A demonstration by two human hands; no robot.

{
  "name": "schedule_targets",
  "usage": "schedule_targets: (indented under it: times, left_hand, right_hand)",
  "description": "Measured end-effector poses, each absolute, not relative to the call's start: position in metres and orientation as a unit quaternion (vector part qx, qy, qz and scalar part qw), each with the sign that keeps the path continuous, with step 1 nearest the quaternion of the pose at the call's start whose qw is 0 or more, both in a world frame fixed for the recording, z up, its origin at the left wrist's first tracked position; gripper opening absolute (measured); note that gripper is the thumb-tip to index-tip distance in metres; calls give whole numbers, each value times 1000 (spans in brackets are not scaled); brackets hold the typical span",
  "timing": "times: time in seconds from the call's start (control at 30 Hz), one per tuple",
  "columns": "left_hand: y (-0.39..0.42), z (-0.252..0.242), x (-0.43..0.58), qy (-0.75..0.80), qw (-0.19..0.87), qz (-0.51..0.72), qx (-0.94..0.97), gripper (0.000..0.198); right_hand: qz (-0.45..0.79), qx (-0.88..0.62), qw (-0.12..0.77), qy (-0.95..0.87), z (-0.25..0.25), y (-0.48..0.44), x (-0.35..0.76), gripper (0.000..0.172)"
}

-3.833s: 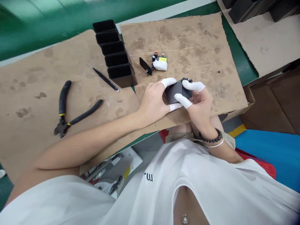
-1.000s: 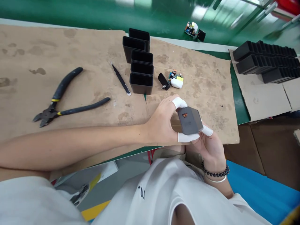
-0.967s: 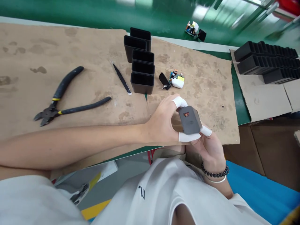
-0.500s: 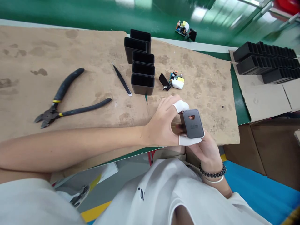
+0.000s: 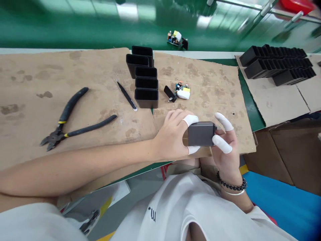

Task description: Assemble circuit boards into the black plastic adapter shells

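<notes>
My left hand [image 5: 173,135], with white finger cots on thumb and forefinger, grips a black plastic case [image 5: 201,134] from its left side. The case lies sideways over the cardboard's front edge, its long side facing up. At the case's right end is my right hand [image 5: 225,147], its cotted thumb and forefinger spread apart. The thumb tip is at the case's corner; whether it presses on it I cannot tell. A small dark piece shows at that end, partly hidden by the fingers. Beyond the hands lies a circuit board [image 5: 182,91] beside a small black end piece [image 5: 170,94].
Several empty black cases [image 5: 146,99] stand in a row on the cardboard [image 5: 213,97]. Tweezers [image 5: 126,96] and cutting pliers [image 5: 56,135] lie left. Another circuit board [image 5: 175,38] sits on the green surface behind. More black cases [image 5: 278,63] are stacked far right.
The case has turned from showing its slotted end to showing its long side. My right hand has moved from beneath it to its right end, fingers spreading. The view has shifted slightly.
</notes>
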State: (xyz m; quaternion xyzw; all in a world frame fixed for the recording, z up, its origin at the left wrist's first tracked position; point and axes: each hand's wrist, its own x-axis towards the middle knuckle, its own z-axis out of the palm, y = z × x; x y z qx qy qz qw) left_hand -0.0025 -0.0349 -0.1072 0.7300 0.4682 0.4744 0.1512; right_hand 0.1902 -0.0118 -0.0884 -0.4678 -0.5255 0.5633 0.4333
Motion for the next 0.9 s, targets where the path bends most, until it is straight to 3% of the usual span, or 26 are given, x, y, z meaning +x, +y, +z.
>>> schedule_targets:
  times: [0.1, 0.23, 0.33, 0.5, 0.67, 0.8, 0.83, 0.9]
  left_hand:
    - [-33, -106, -3, 495, 248, 400, 730, 42]
    - [-27, -97, -4, 470, 400, 379, 689, 41]
    - [-24, -94, -6, 408, 483, 399, 665, 45]
    - [-19, -98, -11, 381, 598, 413, 572, 67]
    - [-12, -99, -17, 284, 717, 375, 515, 68]
    - [-13, -99, -16, 253, 762, 367, 470, 72]
    - [-13, -99, -15, 261, 761, 378, 458, 74]
    - [-14, -101, -13, 274, 761, 398, 433, 74]
  right_hand:
    - [439, -443, 404, -669, -85, -7, 198, 22]
    - [332, -392, 377, -771, -75, 3, 197, 12]
    - [412, -407, 399, -711, -64, 16, 191, 6]
    - [635, -380, 342, -580, -56, 38, 190, 29]
    - [578, -351, 367, -639, -61, 48, 201, 32]
    - [542, -314, 412, -662, -56, 54, 211, 22]
    - [550, -298, 405, -667, -53, 53, 213, 31]
    - [562, -265, 350, -702, -47, 45, 215, 74]
